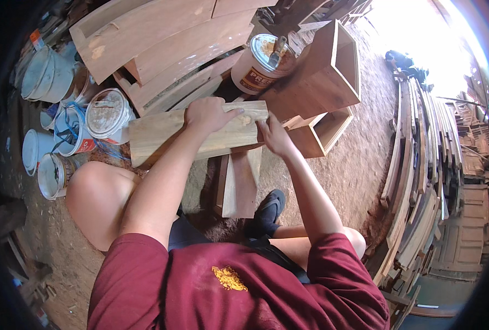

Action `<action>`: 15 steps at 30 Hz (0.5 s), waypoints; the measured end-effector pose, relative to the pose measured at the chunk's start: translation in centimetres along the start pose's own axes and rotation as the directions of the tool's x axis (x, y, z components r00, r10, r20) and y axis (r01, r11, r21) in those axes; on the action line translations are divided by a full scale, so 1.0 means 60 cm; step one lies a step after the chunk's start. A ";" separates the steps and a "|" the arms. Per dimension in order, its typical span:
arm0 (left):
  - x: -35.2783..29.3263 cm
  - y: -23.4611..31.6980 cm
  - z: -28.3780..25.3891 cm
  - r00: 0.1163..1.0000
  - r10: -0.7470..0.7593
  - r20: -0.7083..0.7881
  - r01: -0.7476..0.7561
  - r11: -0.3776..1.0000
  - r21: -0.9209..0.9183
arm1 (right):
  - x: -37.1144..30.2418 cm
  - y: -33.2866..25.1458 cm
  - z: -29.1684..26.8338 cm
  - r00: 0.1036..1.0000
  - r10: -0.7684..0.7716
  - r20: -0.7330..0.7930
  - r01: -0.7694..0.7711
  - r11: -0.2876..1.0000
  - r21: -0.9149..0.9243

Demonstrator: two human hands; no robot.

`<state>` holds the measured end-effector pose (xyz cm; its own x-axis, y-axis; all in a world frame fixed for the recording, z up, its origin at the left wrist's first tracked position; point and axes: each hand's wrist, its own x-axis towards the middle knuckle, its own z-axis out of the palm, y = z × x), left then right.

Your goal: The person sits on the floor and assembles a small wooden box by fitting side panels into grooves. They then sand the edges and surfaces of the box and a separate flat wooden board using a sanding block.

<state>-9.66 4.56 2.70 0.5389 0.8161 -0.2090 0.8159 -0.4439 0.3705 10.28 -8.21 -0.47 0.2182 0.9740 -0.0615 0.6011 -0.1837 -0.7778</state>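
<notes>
A pale wooden board lies crosswise in front of me, its left end tilted toward the ground. My left hand is wrapped over its far edge, the thumb stretched along the top face. At the right end, my right hand grips the board's corner; some of its fingers are hidden beneath the wood. Under the board, a trough-like wooden piece points toward me, and its far end is covered. I cannot tell whether the two pieces touch.
Wooden boxes stand at the right, beside a white bucket with a brush on its lid. Large wooden drawers are stacked at the far left. Several paint buckets sit at the left. Long planks are piled at the right.
</notes>
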 end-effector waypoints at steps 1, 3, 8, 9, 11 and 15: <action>0.000 0.013 -0.003 1.000 0.008 0.014 -0.008 1.000 0.003 | -0.039 0.009 -0.015 0.994 0.104 0.037 -0.104 0.994 -0.019; 0.005 0.018 0.001 1.000 0.021 0.007 -0.021 1.000 -0.006 | -0.120 0.036 -0.025 0.999 0.011 0.037 -0.005 0.986 -0.164; 0.009 0.039 -0.002 0.998 0.036 0.049 -0.036 0.999 0.000 | -0.220 0.111 -0.071 0.933 0.252 0.259 -0.197 0.956 -0.219; 0.009 0.040 -0.002 0.998 0.041 0.039 -0.041 0.999 -0.001 | -0.203 0.107 -0.080 0.928 0.355 0.110 -0.341 0.931 -0.130; 0.008 0.040 -0.003 0.998 0.056 0.023 -0.056 0.998 -0.008 | -0.164 0.099 -0.078 0.925 0.356 -0.131 -0.344 0.933 0.101; 0.013 0.017 0.011 0.993 0.115 -0.024 -0.116 0.993 -0.023 | -0.127 0.052 -0.049 0.987 -0.105 -0.122 0.066 0.955 -0.289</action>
<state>-8.28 4.53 2.31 0.6241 0.7681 -0.1433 0.7430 -0.5266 0.4132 12.74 -16.60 -0.60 0.2461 0.9644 0.0970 0.8107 -0.1499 -0.5660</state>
